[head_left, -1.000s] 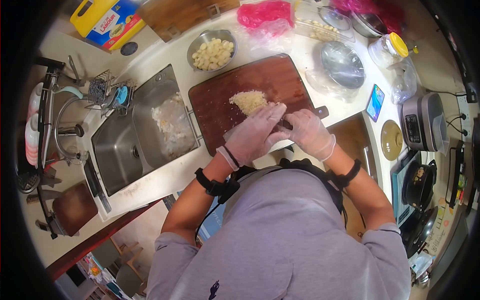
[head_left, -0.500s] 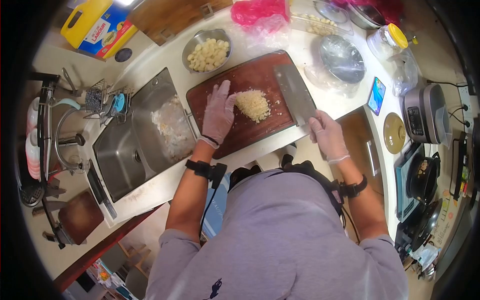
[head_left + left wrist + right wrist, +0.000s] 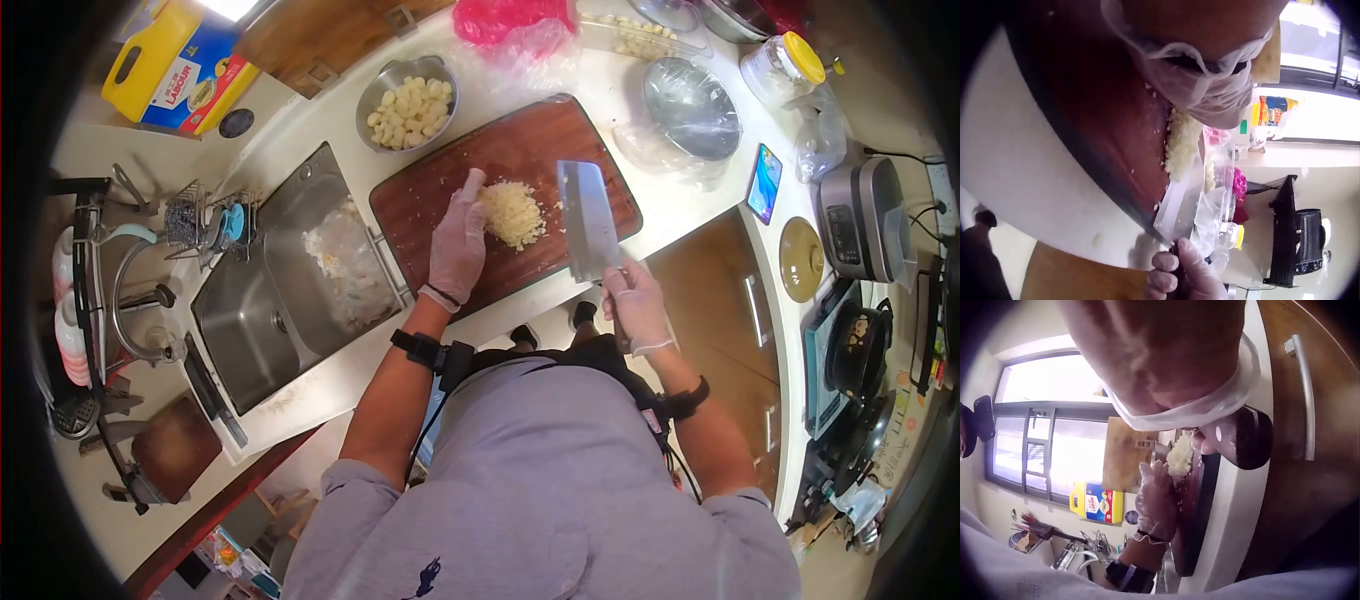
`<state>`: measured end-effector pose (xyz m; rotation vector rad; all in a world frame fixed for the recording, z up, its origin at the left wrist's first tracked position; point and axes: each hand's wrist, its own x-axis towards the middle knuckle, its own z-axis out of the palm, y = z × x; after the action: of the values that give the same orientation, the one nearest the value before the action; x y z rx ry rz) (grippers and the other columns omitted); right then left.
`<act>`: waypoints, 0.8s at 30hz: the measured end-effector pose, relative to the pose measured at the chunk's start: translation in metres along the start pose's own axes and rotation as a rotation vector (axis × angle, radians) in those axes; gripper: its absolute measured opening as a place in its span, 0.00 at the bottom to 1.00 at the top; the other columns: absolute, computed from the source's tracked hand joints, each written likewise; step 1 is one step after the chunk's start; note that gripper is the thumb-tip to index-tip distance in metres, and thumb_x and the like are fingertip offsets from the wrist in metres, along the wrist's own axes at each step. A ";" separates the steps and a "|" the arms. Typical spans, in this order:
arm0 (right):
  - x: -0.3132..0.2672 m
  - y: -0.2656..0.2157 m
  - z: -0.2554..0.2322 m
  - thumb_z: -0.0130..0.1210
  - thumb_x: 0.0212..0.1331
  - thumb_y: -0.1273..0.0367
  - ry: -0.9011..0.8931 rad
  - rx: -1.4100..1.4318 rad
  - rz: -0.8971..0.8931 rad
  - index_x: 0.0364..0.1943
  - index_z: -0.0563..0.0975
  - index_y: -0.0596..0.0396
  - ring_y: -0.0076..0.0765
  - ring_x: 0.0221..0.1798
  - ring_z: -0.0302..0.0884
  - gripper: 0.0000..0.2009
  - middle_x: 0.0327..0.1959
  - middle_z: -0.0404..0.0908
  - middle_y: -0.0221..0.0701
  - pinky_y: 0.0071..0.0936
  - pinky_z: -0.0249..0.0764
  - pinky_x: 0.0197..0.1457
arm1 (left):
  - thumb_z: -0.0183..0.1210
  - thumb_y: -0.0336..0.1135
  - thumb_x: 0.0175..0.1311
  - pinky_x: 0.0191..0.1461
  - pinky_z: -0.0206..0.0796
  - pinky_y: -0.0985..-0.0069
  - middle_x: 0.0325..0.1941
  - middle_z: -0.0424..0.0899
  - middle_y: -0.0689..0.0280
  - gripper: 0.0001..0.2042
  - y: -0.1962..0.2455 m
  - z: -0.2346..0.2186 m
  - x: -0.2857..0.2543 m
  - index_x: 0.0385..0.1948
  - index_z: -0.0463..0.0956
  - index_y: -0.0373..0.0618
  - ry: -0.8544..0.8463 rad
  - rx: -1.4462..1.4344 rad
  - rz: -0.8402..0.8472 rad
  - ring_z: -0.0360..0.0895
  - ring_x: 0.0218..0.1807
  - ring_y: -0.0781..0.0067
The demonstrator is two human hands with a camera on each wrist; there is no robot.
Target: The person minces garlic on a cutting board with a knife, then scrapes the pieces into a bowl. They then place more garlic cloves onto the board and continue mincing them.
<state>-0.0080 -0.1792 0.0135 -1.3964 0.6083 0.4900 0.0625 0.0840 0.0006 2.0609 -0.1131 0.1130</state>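
A heap of chopped garlic (image 3: 515, 215) lies on the brown cutting board (image 3: 410, 200). My gloved left hand (image 3: 460, 245) is at the heap's left side, fingers extended and their tips right at its edge. With its fingers curled round the handle, my gloved right hand (image 3: 637, 308) grips a cleaver (image 3: 590, 215) at the board's right near side. Its broad blade points away from me and overlaps the board in the head view. In the left wrist view the blade (image 3: 1180, 203) appears close to the garlic. The handle's butt (image 3: 1244, 437) shows below the right palm.
A metal bowl of peeled garlic cloves (image 3: 408, 105) stands behind the board. To the left is a double sink (image 3: 240, 300) with scraps in a bag. Plastic-covered bowl (image 3: 692, 108), phone (image 3: 764, 183) and glass lid (image 3: 802, 260) are on the right counter.
My hands were together over the board's near edge, then parted, the right holding the cleaver at the board's right. Since then the cleaver has come nearer me and the left hand has shifted right.
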 end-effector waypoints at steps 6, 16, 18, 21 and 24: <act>-0.009 -0.010 0.052 0.52 0.72 0.69 -0.094 0.006 0.007 0.52 0.77 0.60 0.17 0.19 0.67 0.11 0.24 0.73 0.24 0.20 0.66 0.21 | 0.52 0.40 0.75 0.79 0.47 0.60 0.74 0.62 0.46 0.28 0.021 0.036 0.001 0.71 0.57 0.35 0.148 0.285 0.096 0.58 0.76 0.47; -0.003 -0.013 0.051 0.57 0.67 0.65 -0.233 -0.505 -0.266 0.55 0.78 0.59 0.27 0.24 0.78 0.16 0.26 0.81 0.34 0.28 0.74 0.29 | 0.59 0.35 0.69 0.76 0.53 0.56 0.71 0.65 0.44 0.26 0.034 0.055 0.008 0.66 0.66 0.37 0.334 0.392 0.062 0.61 0.73 0.43; -0.007 -0.032 0.040 0.57 0.68 0.65 -0.262 -0.424 -0.181 0.56 0.77 0.59 0.26 0.24 0.76 0.17 0.24 0.79 0.32 0.28 0.73 0.28 | 0.58 0.34 0.69 0.75 0.54 0.56 0.70 0.66 0.45 0.24 0.043 0.061 0.014 0.65 0.67 0.37 0.330 0.346 0.071 0.62 0.73 0.43; -0.017 -0.066 0.021 0.55 0.70 0.66 -0.291 -0.252 -0.078 0.59 0.74 0.61 0.21 0.23 0.72 0.18 0.23 0.75 0.27 0.26 0.71 0.26 | 0.56 0.33 0.71 0.74 0.55 0.57 0.70 0.68 0.46 0.21 0.071 0.077 0.036 0.63 0.70 0.38 0.329 0.308 0.106 0.64 0.72 0.43; -0.020 -0.096 -0.003 0.55 0.70 0.65 -0.270 -0.192 -0.065 0.59 0.74 0.61 0.18 0.22 0.70 0.18 0.25 0.75 0.26 0.22 0.70 0.25 | 0.56 0.34 0.71 0.73 0.57 0.58 0.68 0.70 0.44 0.20 0.100 0.098 0.065 0.62 0.71 0.38 0.336 0.297 0.197 0.65 0.70 0.43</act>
<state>0.0383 -0.1930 0.0987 -1.4937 0.3016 0.6851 0.1175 -0.0514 0.0504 2.2890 -0.0948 0.6272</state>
